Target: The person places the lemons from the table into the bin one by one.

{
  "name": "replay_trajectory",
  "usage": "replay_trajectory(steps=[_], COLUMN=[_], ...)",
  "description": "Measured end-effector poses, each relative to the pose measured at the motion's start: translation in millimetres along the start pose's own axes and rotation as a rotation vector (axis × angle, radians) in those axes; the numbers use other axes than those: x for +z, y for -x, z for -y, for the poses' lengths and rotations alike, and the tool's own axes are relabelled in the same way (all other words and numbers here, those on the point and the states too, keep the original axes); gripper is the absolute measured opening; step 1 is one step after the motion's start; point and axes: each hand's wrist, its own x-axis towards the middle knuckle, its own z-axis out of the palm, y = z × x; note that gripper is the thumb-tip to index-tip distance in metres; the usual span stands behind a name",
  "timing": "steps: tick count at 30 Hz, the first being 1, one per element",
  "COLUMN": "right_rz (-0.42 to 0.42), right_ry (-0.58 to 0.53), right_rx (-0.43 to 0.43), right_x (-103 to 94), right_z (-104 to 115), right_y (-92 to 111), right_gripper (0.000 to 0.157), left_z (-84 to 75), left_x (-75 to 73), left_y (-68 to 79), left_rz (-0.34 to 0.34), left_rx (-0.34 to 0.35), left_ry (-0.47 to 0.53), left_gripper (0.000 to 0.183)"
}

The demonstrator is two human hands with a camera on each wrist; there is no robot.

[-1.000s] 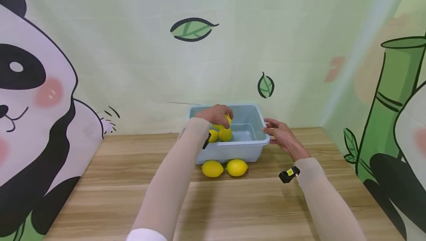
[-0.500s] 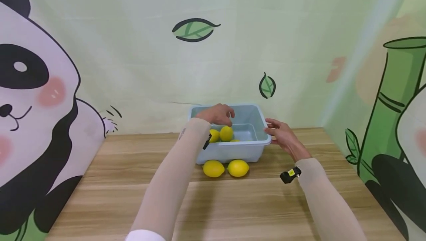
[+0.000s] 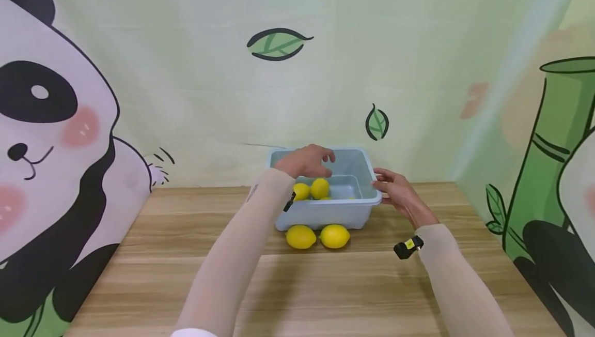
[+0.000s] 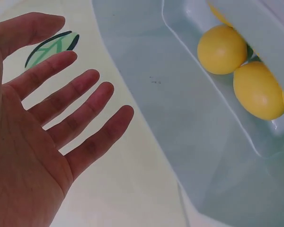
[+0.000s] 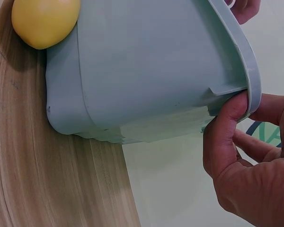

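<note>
A light blue plastic bin [image 3: 325, 215] stands against the backdrop at the back of the table. My left hand [image 3: 308, 161] hovers over its left part, holding nothing; the left wrist view shows its fingers [image 4: 90, 142] spread and fairly straight. Below that hand, several yellow lemons [image 3: 319, 188] lie on the bin's floor, some partly hidden by the front wall. My right hand [image 3: 395, 192] grips the bin's right rim, with thumb and fingers on either side of it in the right wrist view. Two more lemons, one left [image 3: 300, 236] and one right [image 3: 334, 236], sit side by side before the bin.
The wood-grain table [image 3: 186, 254] extends in front of and beside the bin. A pale green cloth backdrop [image 3: 204, 94] with printed pandas, leaves and bamboo rises close behind. A small black device [image 3: 408, 247] is strapped to the right wrist.
A second ago my left hand held a lemon over the bin; it has let go, and the lemon is down inside. The right hand stays on the rim. The head view has shifted slightly left.
</note>
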Motion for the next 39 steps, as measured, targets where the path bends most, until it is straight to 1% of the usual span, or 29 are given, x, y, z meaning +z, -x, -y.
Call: replay_trajectory(steps=[5, 10, 18, 23, 34, 39], right_rz=[0.008, 0.012, 0.015, 0.017, 0.021, 0.020], right_ry=[-0.003, -0.006, -0.009, -0.011, -0.015, -0.021], right_rx=[-0.008, -0.012, -0.033, -0.030, -0.018, -0.016], right_x=[-0.1, -1.1, -2.3, -1.2, 0.4, -0.7], right_z=[1, 0, -4, -3, -2, -1], right_y=[1, 0, -1, -1, 1, 1], right_gripper=[0.059, 0.059, 0.059, 0.059, 0.058, 0.058], left_z=[-0.1, 3.0, 8.2, 7.3, 4.0, 1.6], left_x=[-1.1, 2.5, 10.6, 13.6, 19.0, 19.7], left_y=[10.5, 21.0, 33.4, 44.0, 63.9, 74.4], left_rz=[-0.040, -0.061, -0.149, -0.184, -0.275, -0.321], left_rx=[0.006, 0.027, 0.074, 0.096, 0.112, 0.150], left_ry=[-0.026, -0.036, -0.057, -0.080, -0.075, -0.072], left_gripper=[0.043, 0.044, 0.042, 0.044, 0.045, 0.045])
